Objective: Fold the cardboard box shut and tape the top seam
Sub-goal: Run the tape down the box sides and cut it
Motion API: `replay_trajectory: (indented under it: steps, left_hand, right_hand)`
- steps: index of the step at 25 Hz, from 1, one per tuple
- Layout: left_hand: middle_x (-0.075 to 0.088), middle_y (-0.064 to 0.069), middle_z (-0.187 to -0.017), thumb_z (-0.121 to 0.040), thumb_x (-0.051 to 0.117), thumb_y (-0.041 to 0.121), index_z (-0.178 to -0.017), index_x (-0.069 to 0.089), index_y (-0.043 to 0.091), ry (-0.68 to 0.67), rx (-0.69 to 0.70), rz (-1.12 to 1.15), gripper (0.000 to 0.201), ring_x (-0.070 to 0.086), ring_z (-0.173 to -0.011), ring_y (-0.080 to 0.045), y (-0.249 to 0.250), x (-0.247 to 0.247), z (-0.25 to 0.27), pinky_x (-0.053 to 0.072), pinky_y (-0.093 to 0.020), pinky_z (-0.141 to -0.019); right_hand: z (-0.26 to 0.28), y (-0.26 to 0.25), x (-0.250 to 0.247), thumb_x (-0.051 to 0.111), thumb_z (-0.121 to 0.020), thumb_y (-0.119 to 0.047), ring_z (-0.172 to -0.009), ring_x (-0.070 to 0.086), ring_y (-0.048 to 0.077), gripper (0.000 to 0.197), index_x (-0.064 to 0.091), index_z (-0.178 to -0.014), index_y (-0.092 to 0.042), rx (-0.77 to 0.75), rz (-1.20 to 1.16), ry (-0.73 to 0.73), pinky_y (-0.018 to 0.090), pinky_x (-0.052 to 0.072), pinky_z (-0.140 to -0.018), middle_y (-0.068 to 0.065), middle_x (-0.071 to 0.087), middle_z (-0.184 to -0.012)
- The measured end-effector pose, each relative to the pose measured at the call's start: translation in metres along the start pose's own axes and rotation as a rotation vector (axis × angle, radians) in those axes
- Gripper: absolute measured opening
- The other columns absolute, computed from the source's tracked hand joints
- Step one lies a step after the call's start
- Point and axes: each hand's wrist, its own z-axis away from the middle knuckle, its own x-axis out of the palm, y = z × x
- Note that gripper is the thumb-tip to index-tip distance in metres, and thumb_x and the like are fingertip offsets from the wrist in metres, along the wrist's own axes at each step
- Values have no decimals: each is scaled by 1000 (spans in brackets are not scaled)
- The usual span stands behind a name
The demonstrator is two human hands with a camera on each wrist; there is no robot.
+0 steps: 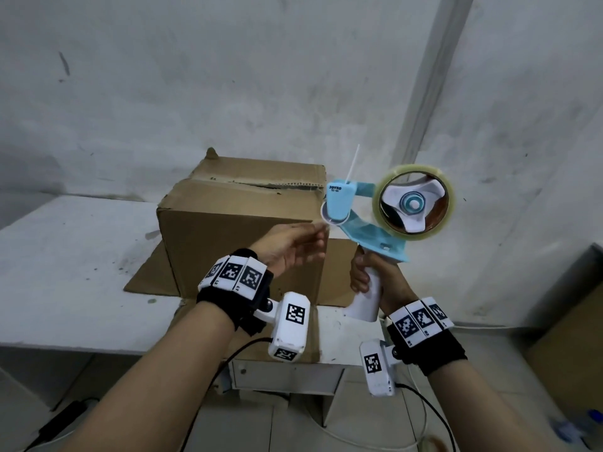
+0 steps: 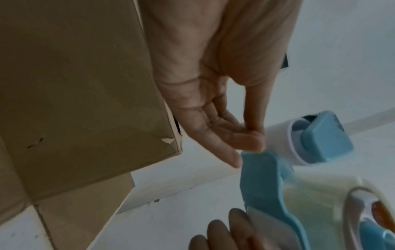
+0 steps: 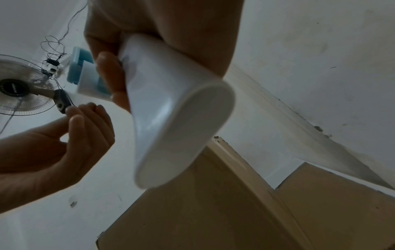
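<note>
1. The right hand [image 1: 375, 272] has its fingers [image 3: 109, 74] curled tight around the smooth white plastic handle [image 1: 365, 298] of a tape gun [image 1: 368, 223], which flares to a flat oval end.
2. The left hand [image 1: 293, 246] is just left of the tape gun's front end, fingers [image 2: 226, 133] loosely extended and thumb [image 2: 254, 121] brought toward the index tip; whether they pinch the loose tape end cannot be told, as the hand is blurred.
3. The tape gun is held in the air, with a pale blue plastic frame, a rounded blue cap with dark lettering, and a white roller at the front.
4. A roll of clear glossy tape [image 1: 414, 200] sits on a white three-armed hub at the tape gun's right side.
5. The cardboard box [image 1: 235, 233], brown, matte and creased, stands just left of and behind the tape gun, with its top flaps folded down; the seam [image 1: 261, 184] between them is ragged and slightly gapped.
6. The box rests on a flat piece of cardboard [image 1: 150, 275] lying on a scuffed white table [image 1: 65, 256], below the tape gun.
7. A rough, stained white wall [image 1: 228, 76] rises behind the tape gun.
</note>
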Motion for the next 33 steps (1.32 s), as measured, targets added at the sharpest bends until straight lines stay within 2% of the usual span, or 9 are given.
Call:
replay_trajectory:
  steps: [5, 8, 11, 14, 17, 19, 25, 30, 33]
  left_hand:
    - [64, 4, -46, -88, 56, 13, -79, 61, 5, 80, -42, -131, 13, 55, -37, 0, 12, -14, 0, 56, -18, -49]
    - [61, 5, -42, -89, 55, 11, -75, 59, 8, 90, -30, -209, 15, 49, -32, 1, 20, -17, 2, 52, -14, -44]
    - [59, 4, -47, -90, 54, 7, -66, 57, 12, 233, 63, -579, 25, 50, -35, 1, 27, -26, 3, 48, -14, -45]
    - [60, 8, -44, -87, 53, 2, -65, 63, 7, 318, 182, -926, 25, 52, -38, 3, 32, -30, 6, 44, -15, -46]
    - [69, -11, -77, -86, 56, 7, -82, 70, 0, 420, 316, -1148, 16, 62, -73, -16, 40, -24, 8, 44, -24, -71]
    - [70, -17, -84, -85, 61, 16, -83, 68, -1, 475, 403, -1135, 19, 63, -81, -26, 57, -25, 3, 47, -32, -81]
    - [68, -6, -81, -84, 62, 12, -86, 70, 8, 413, 479, -1172, 10, 56, -59, -11, 97, -5, -35, 40, -15, -54]
    - [71, -14, -92, -85, 58, 8, -93, 72, 6, 306, 432, -1249, 16, 61, -76, -21, 101, 15, -85, 43, -20, -67]
    - [67, -8, -81, -88, 57, 17, -85, 71, 14, 193, 437, -1280, 15, 63, -87, -27, 105, 14, -124, 50, -32, -83]
  right_hand:
    - [6, 8, 10, 59, -58, -14, -30, 35, 8, 14, 49, -49, -16, -41, 58, -6, 17, 30, -38, -3, 38, -38]
    - [14, 8, 15, 59, -62, -12, -32, 35, 8, 20, 40, -59, -11, -71, 114, 5, 19, 30, -38, -3, 38, -40]
    - [23, 9, 22, 51, -70, -5, -34, 35, 9, 14, 42, -59, -9, -115, 265, 65, 18, 29, -38, -5, 40, -40]
    - [33, 7, 26, 56, -65, -3, -36, 34, 7, 15, 45, -57, -11, -118, 380, 140, 19, 27, -39, -8, 41, -39]
    - [40, -1, 30, 57, -64, -4, -36, 34, 9, 19, 41, -55, -11, -152, 432, 169, 21, 27, -40, -5, 40, -38]
    - [43, -8, 32, 57, -64, -6, -37, 33, 11, 20, 41, -53, -10, -185, 430, 197, 22, 29, -41, -2, 39, -39]
    - [39, -5, 40, 57, -72, 5, -38, 33, 11, 27, 41, -56, -10, -330, 371, 267, 22, 29, -40, -5, 39, -41]
    - [9, 11, 31, 60, -65, -1, -34, 34, 12, 23, 43, -54, -10, -357, 262, 478, 22, 29, -40, -3, 40, -37]
    - [-16, 8, 21, 57, -75, 10, -32, 36, 12, 35, 41, -51, -9, -307, 258, 531, 24, 32, -42, -2, 40, -33]
